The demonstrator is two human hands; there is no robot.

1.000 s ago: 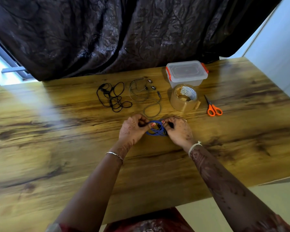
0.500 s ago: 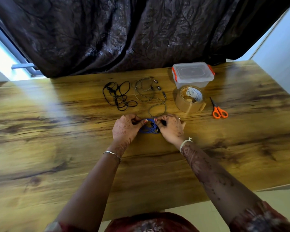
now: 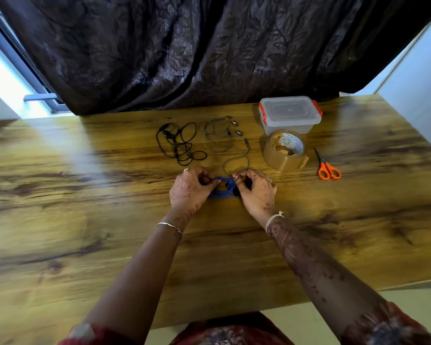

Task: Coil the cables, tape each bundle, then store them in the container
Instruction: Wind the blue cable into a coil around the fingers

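Lying loose toward the left, the black cable [image 3: 181,143] awaits coiling. Nearer the middle, the left hand [image 3: 190,189] and right hand [image 3: 255,192] each pinch one side of the blue cable [image 3: 222,189], probably keeping its loops together over the table [image 3: 60,195]. Further right sit the tape roll [image 3: 285,150], closed container [image 3: 290,115] and scissors [image 3: 327,168], apparently staged within reach.

A glossy yellow-brown wood-grain tabletop [image 3: 85,220] with dark streaks fills most of the view. Behind its far edge hangs a dark brown curtain with a leaf pattern [image 3: 184,46], in heavy folds. At the left, a grey-framed window [image 3: 18,58] lets in bright daylight, which falls as a pale patch on the tabletop. A pale bluish wall [image 3: 421,83] stands at the right. A cream floor [image 3: 321,319] shows below the near edge.
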